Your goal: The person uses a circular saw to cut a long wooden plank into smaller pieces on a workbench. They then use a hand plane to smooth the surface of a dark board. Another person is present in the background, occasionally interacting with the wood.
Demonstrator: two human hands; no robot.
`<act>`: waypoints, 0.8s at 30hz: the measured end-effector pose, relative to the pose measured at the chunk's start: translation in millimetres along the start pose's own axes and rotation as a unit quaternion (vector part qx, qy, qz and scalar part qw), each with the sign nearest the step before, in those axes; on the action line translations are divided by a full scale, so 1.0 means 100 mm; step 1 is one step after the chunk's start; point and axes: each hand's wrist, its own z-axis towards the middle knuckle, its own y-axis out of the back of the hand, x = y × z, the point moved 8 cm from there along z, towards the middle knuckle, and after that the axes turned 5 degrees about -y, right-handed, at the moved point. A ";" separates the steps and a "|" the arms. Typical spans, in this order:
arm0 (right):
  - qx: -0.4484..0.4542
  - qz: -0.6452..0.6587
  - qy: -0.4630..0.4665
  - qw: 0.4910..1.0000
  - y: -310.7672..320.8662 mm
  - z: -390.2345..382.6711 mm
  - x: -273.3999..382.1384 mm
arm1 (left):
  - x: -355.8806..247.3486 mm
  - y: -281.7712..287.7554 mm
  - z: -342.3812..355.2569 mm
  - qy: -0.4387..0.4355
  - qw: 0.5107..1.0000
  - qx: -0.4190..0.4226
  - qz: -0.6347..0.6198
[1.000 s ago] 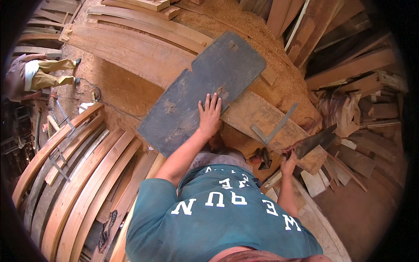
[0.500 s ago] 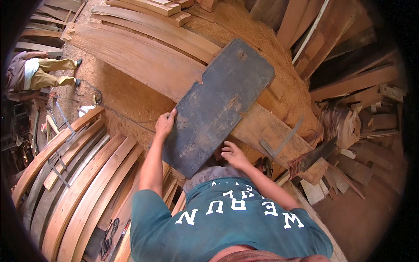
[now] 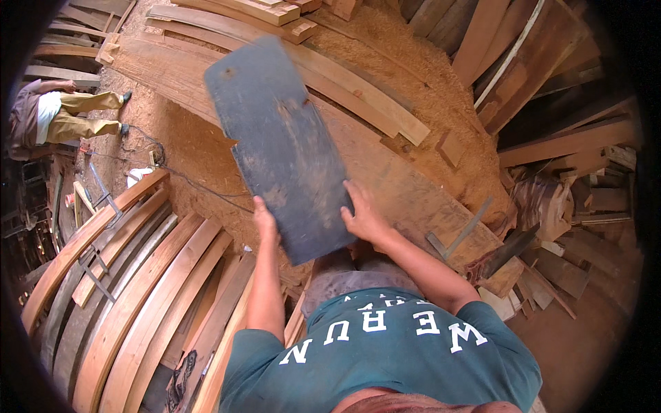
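Note:
A dark grey, scuffed board (image 3: 282,148) with rounded far corners and a small notch in its left edge is held out in front of me. My left hand (image 3: 265,221) grips its left edge near the close end. My right hand (image 3: 367,213) is closed on the opposite edge, thumb on top and fingers partly hidden beneath. The board slants toward the far left, above a long wide wooden plank (image 3: 413,196). On that plank, to the right, lies a metal square (image 3: 468,230).
Curved timber pieces (image 3: 138,313) are stacked at the left. Curved beams (image 3: 358,93) lie beyond the plank, with sawdust (image 3: 441,89) around them. Scrap wood (image 3: 558,261) is piled at the right. A person (image 3: 69,117) stands at the far left near a cable (image 3: 206,191).
The board has swung from leaning right to leaning left, uncovering more of the plank and the beams. My right hand has come up onto its right edge.

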 end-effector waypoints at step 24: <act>-0.300 0.122 -0.247 0.913 1.11 1.05 -1.32 | -1.98 -0.69 1.79 -0.023 0.997 0.052 0.053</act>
